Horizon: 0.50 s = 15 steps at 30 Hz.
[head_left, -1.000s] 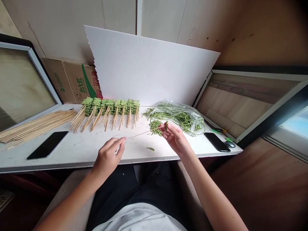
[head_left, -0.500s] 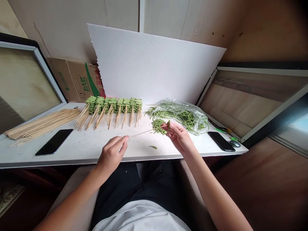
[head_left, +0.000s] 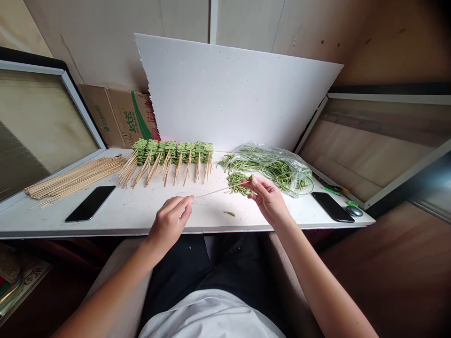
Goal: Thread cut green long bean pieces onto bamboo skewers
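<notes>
Between my hands a thin wooden skewer [head_left: 218, 190] spans the front of the table. My left hand [head_left: 171, 217] pinches its near-left end. At the other end, the fingers of my right hand [head_left: 268, 197] close on a short piece of green bean [head_left: 251, 178] at the skewer's tip. Just behind that hand lies a small heap of cut bean pieces [head_left: 235, 180]. One loose bean piece [head_left: 230, 213] rests on the table below the skewer. Stacked at the back left are filled bean skewers [head_left: 181, 152], their sticks pointing toward me.
A bundle of bare skewers [head_left: 75, 180] and a black phone [head_left: 90, 203] lie at left. Long beans in a clear plastic bag [head_left: 278, 164] sit back right, beside another phone [head_left: 332, 206] and a mouse [head_left: 354, 211]. A white board [head_left: 232, 94] and a cardboard box [head_left: 118, 115] stand behind.
The whole view has shifted slightly, so things appear further right. Both hands keep their hold on the skewer and bean piece, with the right fingers a little changed around the tip.
</notes>
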Motion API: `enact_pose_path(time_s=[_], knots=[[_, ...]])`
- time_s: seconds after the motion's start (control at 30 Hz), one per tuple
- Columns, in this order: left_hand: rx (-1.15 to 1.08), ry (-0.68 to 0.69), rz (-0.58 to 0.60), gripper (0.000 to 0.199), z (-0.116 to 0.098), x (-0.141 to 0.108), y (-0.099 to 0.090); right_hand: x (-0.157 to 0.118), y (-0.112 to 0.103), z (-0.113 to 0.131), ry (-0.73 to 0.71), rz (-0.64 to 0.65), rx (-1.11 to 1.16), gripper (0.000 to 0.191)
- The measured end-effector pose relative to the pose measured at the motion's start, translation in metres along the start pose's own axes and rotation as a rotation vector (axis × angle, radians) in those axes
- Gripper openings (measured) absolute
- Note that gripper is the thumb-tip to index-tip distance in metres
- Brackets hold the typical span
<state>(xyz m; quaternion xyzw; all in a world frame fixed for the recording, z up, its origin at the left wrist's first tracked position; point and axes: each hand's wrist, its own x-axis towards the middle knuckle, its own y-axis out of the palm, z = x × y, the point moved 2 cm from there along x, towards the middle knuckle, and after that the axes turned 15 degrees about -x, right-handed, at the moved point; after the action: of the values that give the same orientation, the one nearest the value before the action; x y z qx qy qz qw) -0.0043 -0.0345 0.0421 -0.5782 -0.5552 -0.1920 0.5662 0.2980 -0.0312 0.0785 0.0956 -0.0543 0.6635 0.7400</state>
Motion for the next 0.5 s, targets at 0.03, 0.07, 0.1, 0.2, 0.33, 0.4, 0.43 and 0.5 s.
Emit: enact_pose_path(time_s=[0.03, 0.07, 0.1, 0.2, 0.33, 0.4, 0.43, 0.5], knots=[[0.004, 0.002, -0.005, 0.03, 0.0, 0.0004, -0.0004, 0.0001, -0.0001, 0.0005, -0.006, -0.01, -0.003, 0.026], [0.007, 0.004, -0.01, 0.03, -0.0001, 0.0007, -0.0008, 0.0003, -0.0002, 0.0009, -0.011, -0.024, -0.005, 0.026], [0.009, 0.006, -0.012, 0.03, -0.0001, 0.0008, -0.0011, 0.0005, -0.0003, 0.0009, -0.015, -0.041, -0.005, 0.028], [0.021, 0.015, -0.005, 0.031, -0.0002, 0.001, -0.0016, 0.0014, -0.0011, -0.0012, -0.002, -0.082, 0.004, 0.032], [0.06, 0.078, 0.01, 0.033, -0.0017, 0.0024, -0.004, 0.0033, -0.0033, -0.005, 0.041, -0.083, 0.033, 0.028], [0.068, 0.113, 0.006, 0.032, -0.0028, 0.0033, -0.006, 0.004, -0.0042, -0.0052, 0.043, -0.078, 0.059, 0.025], [0.069, 0.123, 0.002, 0.031, -0.0032, 0.0036, -0.007, 0.0042, -0.0043, -0.0049, 0.036, -0.076, 0.067, 0.024], [0.067, 0.127, -0.001, 0.028, -0.0032, 0.0032, -0.0082, 0.0043, -0.0033, -0.0041, 0.01, -0.07, 0.057, 0.021]])
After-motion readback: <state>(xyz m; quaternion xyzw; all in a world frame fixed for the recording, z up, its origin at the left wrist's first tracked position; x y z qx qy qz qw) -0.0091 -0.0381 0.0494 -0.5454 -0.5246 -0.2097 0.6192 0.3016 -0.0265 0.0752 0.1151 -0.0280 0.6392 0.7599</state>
